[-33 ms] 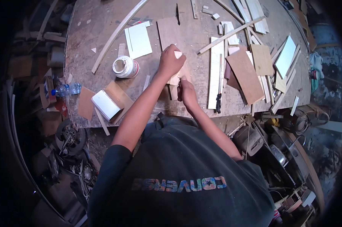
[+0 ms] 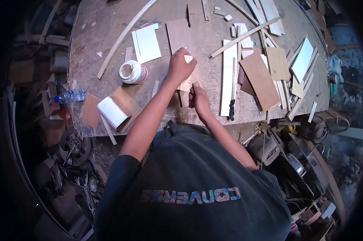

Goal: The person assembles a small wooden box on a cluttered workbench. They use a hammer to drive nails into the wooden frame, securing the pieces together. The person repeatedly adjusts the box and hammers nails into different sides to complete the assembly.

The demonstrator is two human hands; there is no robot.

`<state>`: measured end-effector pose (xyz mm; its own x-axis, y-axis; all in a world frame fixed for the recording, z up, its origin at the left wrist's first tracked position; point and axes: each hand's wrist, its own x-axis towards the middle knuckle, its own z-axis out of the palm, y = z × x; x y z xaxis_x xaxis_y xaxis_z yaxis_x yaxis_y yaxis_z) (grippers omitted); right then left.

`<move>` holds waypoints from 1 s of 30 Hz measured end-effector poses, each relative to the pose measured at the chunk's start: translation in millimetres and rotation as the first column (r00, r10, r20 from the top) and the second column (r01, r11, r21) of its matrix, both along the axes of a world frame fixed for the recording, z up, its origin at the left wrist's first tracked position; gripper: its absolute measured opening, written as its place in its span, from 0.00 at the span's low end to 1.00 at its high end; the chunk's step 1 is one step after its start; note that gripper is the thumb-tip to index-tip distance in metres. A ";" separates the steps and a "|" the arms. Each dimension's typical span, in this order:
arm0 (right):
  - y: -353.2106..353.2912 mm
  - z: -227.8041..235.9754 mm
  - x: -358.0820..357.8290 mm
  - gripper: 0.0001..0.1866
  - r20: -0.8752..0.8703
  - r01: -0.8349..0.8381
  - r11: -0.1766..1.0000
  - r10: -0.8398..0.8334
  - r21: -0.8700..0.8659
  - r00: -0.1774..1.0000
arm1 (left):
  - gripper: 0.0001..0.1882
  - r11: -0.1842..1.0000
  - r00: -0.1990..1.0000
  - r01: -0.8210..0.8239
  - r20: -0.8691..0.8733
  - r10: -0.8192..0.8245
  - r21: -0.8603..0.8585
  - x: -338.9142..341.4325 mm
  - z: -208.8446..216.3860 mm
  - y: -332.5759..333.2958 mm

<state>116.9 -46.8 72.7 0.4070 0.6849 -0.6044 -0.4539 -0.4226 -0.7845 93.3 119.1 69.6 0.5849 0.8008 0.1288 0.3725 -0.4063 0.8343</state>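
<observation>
My left hand (image 2: 181, 68) is closed around a pale piece of wood (image 2: 185, 85), pressing it down near the bench's front edge. Part of that wood shows between thumb and fingers; the rest is under the palm. Close by, on the body side, my right hand (image 2: 200, 101) is curled in a grip, its thumb beside the wood's near end. Whatever sits inside those fingers is mostly hidden; only a small dark bit shows. A flat brown board (image 2: 179, 34) lies just beyond my left hand.
On the wooden bench (image 2: 105, 90), an open white jar (image 2: 140, 73) and a white panel (image 2: 147, 43) stand left of my arms. A bottle (image 2: 71, 96) lies at the left edge. A ruler (image 2: 233, 76), a black-handled tool (image 2: 231, 109), and boards (image 2: 259, 82) lie to the right.
My right hand has shifted very slightly, its thumb tip lower against the wood. My left hand stays in place.
</observation>
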 end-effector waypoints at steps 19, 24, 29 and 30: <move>-9.8 27.5 27.7 0.15 -0.169 0.279 0.943 -0.249 0.184 0.954 | 0.16 0.994 0.994 -0.103 0.016 0.103 -0.035 -11.4 -3.0 -5.8; -2.6 5.5 34.7 0.15 -0.027 0.202 0.958 -0.201 0.204 0.979 | 0.16 0.992 0.995 -0.098 -0.019 0.097 -0.076 -9.3 1.2 -4.1; -7.3 7.9 34.7 0.13 -0.169 0.200 0.942 -0.159 0.269 0.973 | 0.17 0.994 0.995 -0.096 -0.020 0.095 -0.060 -8.0 -2.2 -2.9; -9.9 4.6 37.4 0.13 -0.082 0.095 0.955 -0.074 0.281 0.994 | 0.17 0.994 0.995 -0.098 -0.018 0.097 -0.052 -7.8 -3.7 -3.1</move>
<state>154.3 -56.7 77.3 0.4347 0.7975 -0.4184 -0.5359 -0.1443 -0.8318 85.5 115.9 65.9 0.5051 0.8597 0.0761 0.4215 -0.3226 0.8475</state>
